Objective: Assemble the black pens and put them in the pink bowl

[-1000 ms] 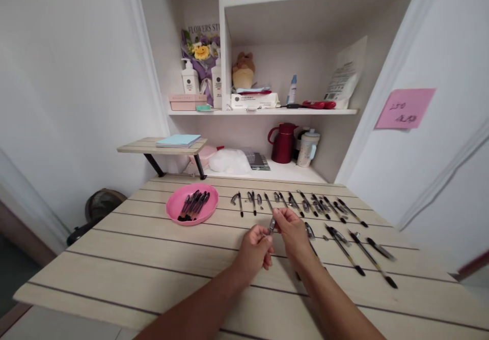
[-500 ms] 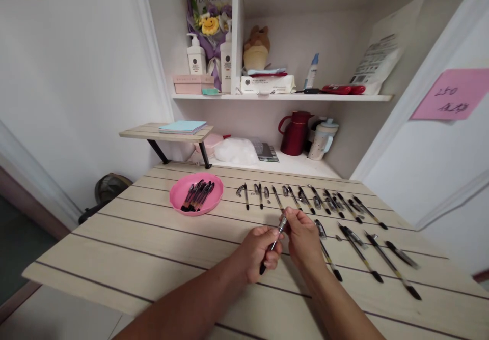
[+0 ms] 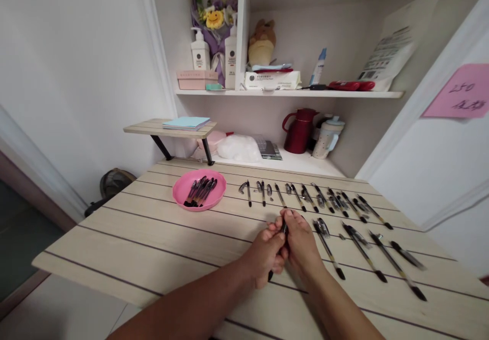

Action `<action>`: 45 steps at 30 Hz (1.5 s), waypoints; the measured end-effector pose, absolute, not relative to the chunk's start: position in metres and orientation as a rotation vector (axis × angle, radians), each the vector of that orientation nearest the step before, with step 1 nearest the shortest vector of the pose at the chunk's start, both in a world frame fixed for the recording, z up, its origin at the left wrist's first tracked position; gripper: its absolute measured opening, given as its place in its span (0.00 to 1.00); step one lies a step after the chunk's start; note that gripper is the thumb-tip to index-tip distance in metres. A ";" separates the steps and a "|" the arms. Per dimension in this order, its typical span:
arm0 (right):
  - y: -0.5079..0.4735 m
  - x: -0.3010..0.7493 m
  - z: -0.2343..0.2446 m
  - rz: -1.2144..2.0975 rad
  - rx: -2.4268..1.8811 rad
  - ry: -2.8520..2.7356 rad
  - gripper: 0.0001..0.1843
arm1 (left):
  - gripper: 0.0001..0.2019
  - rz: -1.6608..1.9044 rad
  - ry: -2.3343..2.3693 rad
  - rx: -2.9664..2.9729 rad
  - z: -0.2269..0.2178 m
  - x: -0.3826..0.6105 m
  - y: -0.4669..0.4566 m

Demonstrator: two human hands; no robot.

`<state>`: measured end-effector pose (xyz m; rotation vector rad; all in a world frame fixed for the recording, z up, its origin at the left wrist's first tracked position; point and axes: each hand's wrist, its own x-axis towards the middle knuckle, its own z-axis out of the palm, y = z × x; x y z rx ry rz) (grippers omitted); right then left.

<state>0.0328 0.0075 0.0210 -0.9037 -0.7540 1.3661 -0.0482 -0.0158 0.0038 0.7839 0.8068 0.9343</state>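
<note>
White shelving (image 3: 290, 94) stands behind a pale, dark-lined desk (image 3: 153, 238), over which my two hands meet, well apart from the shelves. My left hand (image 3: 265, 256) is curled round a pen (image 3: 284, 227), whose black lower end shows beneath my fingers; my right hand (image 3: 300, 235) has its thumb and fingers drawn in at the pen's upper end, against the left, so that most of the pen is covered and I cannot tell how its parts sit. Beyond and to the left of the grip, well apart from it, a pink dish (image 3: 179, 187) bears a cluster of dark pens (image 3: 201, 190). Beyond the grip and on to its right runs a row of slim barrels (image 3: 249, 193) with clear caps (image 3: 269, 190) among them; more barrels lie to the right of my right hand. I judge the pen light and stiff, its smooth surface apt to slip under a loose pinch, its narrow end the most fragile part. The firmest hold would be round mid-barrel, with fingertips steadying the upper end in line.
</note>
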 end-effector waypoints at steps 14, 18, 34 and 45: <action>0.030 0.074 0.030 1.223 -0.635 -0.662 0.15 | 0.17 0.821 0.685 0.814 0.003 -0.054 -0.020; 0.040 0.089 0.021 0.942 -0.980 -0.810 0.19 | 0.19 0.929 0.705 0.813 0.002 -0.055 -0.015; 0.058 0.064 0.010 0.087 -2.030 -2.210 0.13 | 0.18 1.096 0.850 0.673 -0.003 -0.058 -0.004; -0.002 0.099 0.016 -0.005 -2.154 -2.242 0.12 | 0.20 1.084 0.856 0.682 -0.004 -0.058 -0.004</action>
